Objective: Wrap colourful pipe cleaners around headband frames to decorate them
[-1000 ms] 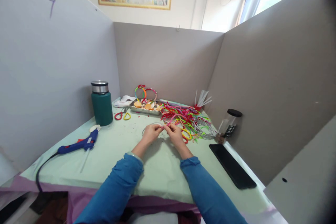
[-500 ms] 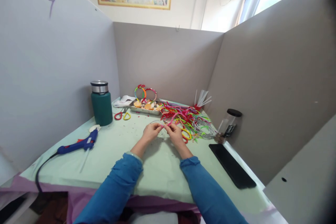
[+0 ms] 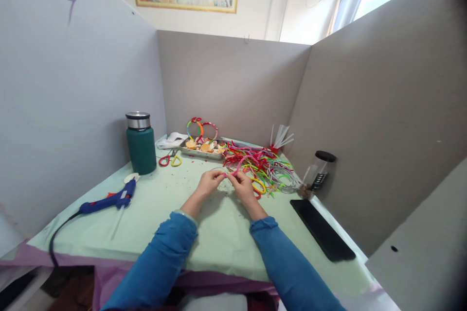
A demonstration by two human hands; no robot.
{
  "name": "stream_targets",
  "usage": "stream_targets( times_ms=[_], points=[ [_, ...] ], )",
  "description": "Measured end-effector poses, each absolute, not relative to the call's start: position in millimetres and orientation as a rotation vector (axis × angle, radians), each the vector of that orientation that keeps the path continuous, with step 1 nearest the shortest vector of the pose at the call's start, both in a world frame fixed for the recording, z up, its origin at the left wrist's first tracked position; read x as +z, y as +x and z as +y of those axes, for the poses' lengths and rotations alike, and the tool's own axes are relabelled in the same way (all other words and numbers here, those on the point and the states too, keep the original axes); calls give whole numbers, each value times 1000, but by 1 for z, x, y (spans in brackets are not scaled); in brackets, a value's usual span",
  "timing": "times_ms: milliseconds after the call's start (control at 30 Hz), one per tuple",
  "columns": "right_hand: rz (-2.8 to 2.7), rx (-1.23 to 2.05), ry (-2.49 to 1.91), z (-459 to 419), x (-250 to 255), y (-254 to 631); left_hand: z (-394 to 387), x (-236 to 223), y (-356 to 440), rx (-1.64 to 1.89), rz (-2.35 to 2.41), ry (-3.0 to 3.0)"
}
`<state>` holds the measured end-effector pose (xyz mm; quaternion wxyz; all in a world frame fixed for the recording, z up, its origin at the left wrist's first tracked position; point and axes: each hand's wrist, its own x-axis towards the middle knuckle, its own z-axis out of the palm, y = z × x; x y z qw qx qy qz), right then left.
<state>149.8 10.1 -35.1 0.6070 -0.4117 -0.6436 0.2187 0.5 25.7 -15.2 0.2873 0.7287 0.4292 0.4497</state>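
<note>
Fingertips pinched, my left hand [image 3: 210, 182] and my right hand [image 3: 242, 186] meet over the middle of the table. Between them runs a pink pipe cleaner [image 3: 239, 165], which both hands grip; its far end rises toward the pile behind. Part of it is hidden by the fingers. A heap of coloured pipe cleaners [image 3: 251, 153] lies just beyond my hands. Partly behind my right hand are scissors with yellow and red handles [image 3: 260, 185]. To the right of the heap sits a coil of grey wire [image 3: 282, 178].
Left stand a green thermos [image 3: 140, 148] and a blue glue gun [image 3: 113, 199] with its cord. Behind are another pair of scissors [image 3: 170, 160] and a metal tray [image 3: 202, 154] with craft pieces. Right are a black phone-like slab [image 3: 323, 231] and a clear jar [image 3: 320, 172]. Grey partitions [image 3: 233, 82] enclose the table.
My hands stay nearly in place, with only a slight shift of the left fingers at the pink pipe cleaner. Everything else is unchanged.
</note>
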Motion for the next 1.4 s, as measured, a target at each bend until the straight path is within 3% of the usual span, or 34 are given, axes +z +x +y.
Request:
stream_targets(
  times_ms=[1400],
  points=[
    [-1452,512,-1022,15,-42,150,21,-9,0,1229,1099,1836]
  ],
)
